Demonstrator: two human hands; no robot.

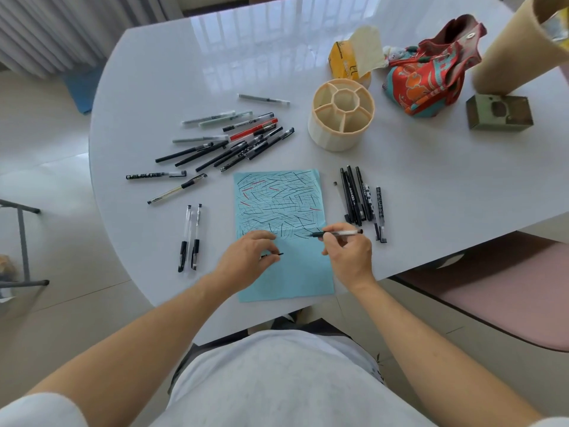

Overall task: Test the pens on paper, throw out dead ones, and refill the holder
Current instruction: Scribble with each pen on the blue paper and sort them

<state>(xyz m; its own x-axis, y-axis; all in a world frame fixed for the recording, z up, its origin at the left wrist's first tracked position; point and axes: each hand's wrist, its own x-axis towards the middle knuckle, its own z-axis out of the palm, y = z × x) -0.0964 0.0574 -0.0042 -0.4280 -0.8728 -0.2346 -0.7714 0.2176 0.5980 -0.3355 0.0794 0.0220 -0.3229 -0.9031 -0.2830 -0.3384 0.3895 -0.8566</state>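
A light blue sheet of paper [286, 266] covered in black and red test strokes lies in front of me on the white table [160, 72]. My right hand [348, 254] grips a clear pen [338, 233] with its tip on the paper. My left hand [246, 257] rests on the sheet and pinches a small black pen cap [278, 254]. A cream pen holder [341, 115] with several compartments stands empty behind the paper. Several pens [234, 143] lie heaped at the upper left, two pens [191, 238] lie at the left, and several black pens [360, 198] lie at the right.
Behind the holder are a yellow tissue pack [348, 61], a red patterned cloth bag [431, 72], a tan cylinder [517, 44] and a small green box [498, 112]. A pink chair seat [498, 291] stands at the right of the table.
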